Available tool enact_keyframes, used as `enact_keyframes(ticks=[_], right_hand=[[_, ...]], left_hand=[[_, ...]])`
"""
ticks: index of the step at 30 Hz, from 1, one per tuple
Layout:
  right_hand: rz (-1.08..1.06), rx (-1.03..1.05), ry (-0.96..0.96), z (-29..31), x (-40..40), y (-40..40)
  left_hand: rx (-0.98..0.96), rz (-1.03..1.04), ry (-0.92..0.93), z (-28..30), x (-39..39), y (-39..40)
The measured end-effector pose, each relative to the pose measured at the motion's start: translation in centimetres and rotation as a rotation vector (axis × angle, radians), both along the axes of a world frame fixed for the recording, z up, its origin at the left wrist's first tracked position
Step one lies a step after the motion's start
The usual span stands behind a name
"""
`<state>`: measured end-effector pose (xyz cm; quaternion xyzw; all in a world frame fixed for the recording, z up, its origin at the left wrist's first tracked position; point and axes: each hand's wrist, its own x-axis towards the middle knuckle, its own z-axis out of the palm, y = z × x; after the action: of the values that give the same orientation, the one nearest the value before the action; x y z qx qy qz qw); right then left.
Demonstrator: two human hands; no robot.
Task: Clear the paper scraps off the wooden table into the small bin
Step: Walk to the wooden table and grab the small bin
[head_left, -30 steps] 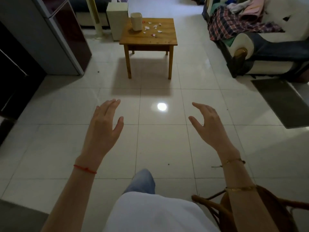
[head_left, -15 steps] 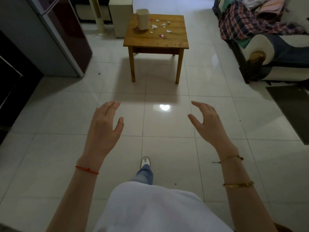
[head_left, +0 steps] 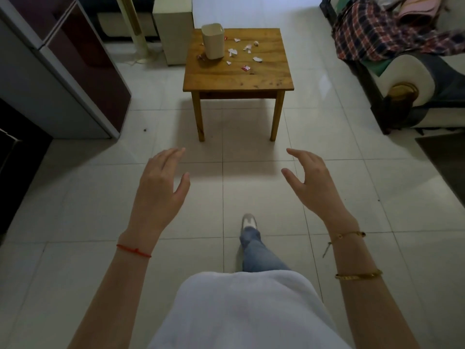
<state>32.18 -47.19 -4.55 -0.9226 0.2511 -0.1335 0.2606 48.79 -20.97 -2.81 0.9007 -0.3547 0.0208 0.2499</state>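
Both grips are loose and empty: left hand (head_left: 158, 190) and right hand (head_left: 314, 183) spread over the floor, well short of the bench (head_left: 266, 74) with the small bin (head_left: 213, 44) and paper scraps (head_left: 232, 52).

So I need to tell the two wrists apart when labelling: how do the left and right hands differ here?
The left hand has a thin red string at its wrist; the right hand has gold bracelets, one at the wrist and one further up the forearm. The left hand's fingers lie straighter and closer together; the right hand's curl more. Both hands are open, hold nothing and hover over the tiled floor, short of the wooden table.
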Motion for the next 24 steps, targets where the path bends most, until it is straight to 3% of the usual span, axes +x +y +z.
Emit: enact_keyframes(ticks=[8, 17, 24], right_hand=[[0.012, 0.023, 0.017, -1.6, 13.3, -10.1], [0.049, -0.028, -0.064, 1.7, 31.7, -25.1], [0.076, 0.008, -0.075, 2.2, 43.4, -32.1]], left_hand=[[0.016, 0.022, 0.049, -1.5, 13.2, -9.9], [-0.009, 0.092, 0.019, 0.6, 30.3, -22.7], [-0.024, 0.119, 0.012, 0.3, 40.5, -29.7]])
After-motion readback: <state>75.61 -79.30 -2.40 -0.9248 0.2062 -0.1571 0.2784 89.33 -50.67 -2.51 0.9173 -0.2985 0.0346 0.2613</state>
